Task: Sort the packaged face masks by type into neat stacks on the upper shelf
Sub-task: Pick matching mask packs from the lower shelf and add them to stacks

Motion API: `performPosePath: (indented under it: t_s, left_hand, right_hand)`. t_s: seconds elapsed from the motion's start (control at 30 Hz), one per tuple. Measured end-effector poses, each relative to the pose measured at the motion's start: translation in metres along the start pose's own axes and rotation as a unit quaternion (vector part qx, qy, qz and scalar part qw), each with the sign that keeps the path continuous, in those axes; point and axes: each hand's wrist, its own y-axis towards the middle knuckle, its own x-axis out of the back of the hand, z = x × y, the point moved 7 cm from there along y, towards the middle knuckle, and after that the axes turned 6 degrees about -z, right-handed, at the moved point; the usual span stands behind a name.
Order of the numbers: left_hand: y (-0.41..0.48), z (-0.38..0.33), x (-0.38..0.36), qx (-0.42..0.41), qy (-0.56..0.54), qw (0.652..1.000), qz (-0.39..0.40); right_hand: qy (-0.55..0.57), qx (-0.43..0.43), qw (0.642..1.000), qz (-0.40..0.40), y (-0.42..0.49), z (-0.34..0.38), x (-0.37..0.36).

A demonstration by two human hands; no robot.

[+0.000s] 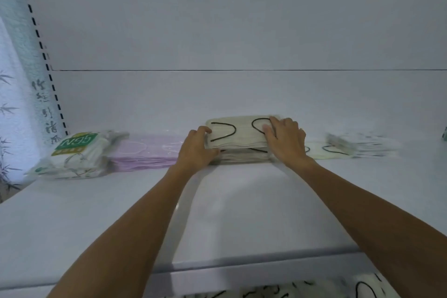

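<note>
Midway along the upper shelf (242,205) lies the stack of beige masks (238,139), black ear loops up, its long axis running left to right. The left hand (196,146) pinches its left end; the right hand (286,139) presses on its right end. Pink masks (145,152) and N95 packs (77,155) lie leftward.

A smooth white back panel (242,19) rises behind the flat white shelf board (60,225), crossed by a thin dark horizontal seam (217,70). At the left stands a white upright with black slots (41,43), beside pale wallpaper printed with bamboo and calligraphy (9,104). The light is soft and even.
</note>
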Motion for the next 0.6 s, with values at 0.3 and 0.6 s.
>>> performPosePath:
  t_s: [0.3,0.6]
  left_hand:
    - [-0.002,0.015,-0.032,0.037,0.109,0.992,-0.044]
    - [-0.003,0.017,-0.038,0.038,0.17,0.985,-0.012]
  right_hand:
    - [-0.051,0.018,0.994,0.097,0.01,-0.018,-0.059]
    - [-0.061,0.015,0.988,0.142,0.01,-0.027,-0.068]
